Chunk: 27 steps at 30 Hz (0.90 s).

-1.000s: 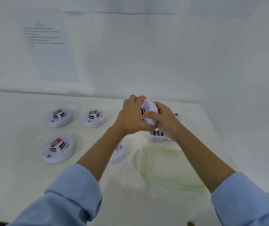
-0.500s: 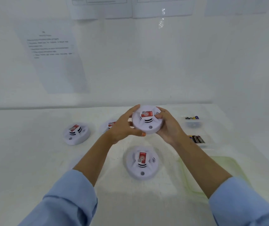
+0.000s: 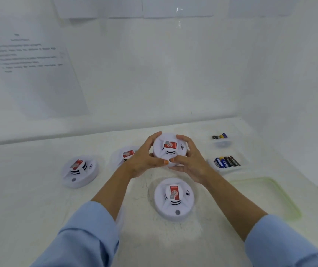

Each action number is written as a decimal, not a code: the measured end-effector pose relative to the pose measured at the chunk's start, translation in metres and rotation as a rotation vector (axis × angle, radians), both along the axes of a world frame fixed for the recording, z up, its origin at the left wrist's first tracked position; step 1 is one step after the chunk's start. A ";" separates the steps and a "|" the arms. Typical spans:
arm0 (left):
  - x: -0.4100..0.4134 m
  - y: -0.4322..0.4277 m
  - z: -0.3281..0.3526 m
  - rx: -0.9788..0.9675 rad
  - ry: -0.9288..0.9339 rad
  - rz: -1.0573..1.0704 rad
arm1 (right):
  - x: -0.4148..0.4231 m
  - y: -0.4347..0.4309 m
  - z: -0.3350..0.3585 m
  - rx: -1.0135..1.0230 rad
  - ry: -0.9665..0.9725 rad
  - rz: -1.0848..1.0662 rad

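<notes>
Both hands, left (image 3: 144, 160) and right (image 3: 190, 162), curl their fingers round the alarm (image 3: 168, 149). It looks light, hard and smooth, so holding its round edge seems best.

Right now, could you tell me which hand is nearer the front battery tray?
Right. The right hand, gripping the held smoke detector, is just left of the front battery tray; the left hand grips the detector's far side, farther away.

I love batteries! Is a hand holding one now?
No, the left hand and right hand grip a smoke alarm; the batteries lie in trays.
</notes>
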State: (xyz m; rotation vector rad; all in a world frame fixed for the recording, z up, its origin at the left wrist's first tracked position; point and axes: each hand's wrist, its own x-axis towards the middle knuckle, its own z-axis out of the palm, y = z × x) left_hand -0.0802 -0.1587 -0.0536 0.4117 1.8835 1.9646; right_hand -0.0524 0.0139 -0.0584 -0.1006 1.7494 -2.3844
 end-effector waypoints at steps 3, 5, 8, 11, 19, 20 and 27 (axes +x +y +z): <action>-0.005 -0.001 -0.009 -0.023 -0.002 0.003 | -0.005 -0.001 -0.009 -0.002 0.001 -0.027; -0.006 -0.001 -0.013 -0.047 0.017 0.010 | -0.008 -0.002 -0.017 0.021 0.029 -0.051; -0.006 0.001 -0.016 -0.085 0.050 0.046 | -0.013 -0.003 -0.022 0.045 0.058 -0.096; -0.008 0.004 -0.016 -0.113 0.079 0.064 | -0.016 -0.002 -0.023 0.001 0.032 -0.099; -0.014 0.009 -0.020 -0.104 0.074 0.077 | -0.018 0.000 -0.020 0.002 0.021 -0.084; -0.014 0.010 -0.020 -0.097 0.070 0.080 | -0.017 0.000 -0.019 0.003 0.017 -0.083; -0.015 0.011 -0.023 -0.110 0.074 0.098 | -0.017 0.000 -0.018 0.022 0.003 -0.093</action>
